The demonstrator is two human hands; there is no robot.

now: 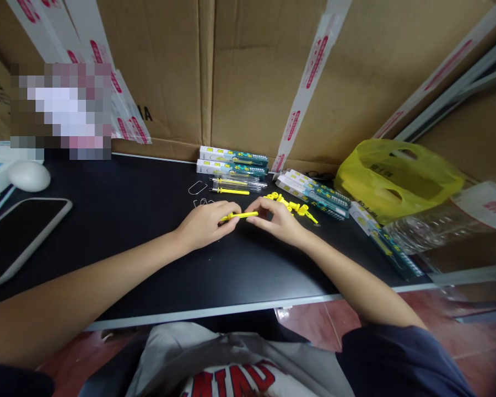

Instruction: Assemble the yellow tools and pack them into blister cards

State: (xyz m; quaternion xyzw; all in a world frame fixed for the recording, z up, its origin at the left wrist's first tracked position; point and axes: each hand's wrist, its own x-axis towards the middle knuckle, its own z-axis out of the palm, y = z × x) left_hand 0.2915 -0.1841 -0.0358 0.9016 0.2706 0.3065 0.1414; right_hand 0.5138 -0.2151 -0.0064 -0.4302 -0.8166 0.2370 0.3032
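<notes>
A slim yellow plastic rod is held level between my two hands above the black table. My left hand pinches its left part with thumb and fingers. At its right end, my right hand closes thumb and fingertips on the tip. Small yellow plastic pieces lie in a loose heap just beyond my right hand. Behind the hands are clear tubes and another yellow rod. Bent metal wire hooks rest past my left hand, some partly hidden by it.
Narrow printed boxes line the back, with more boxes at right. A yellow plastic bag and a clear bottle stand farther right. A phone and a white rounded object are at left. Large cartons rise behind.
</notes>
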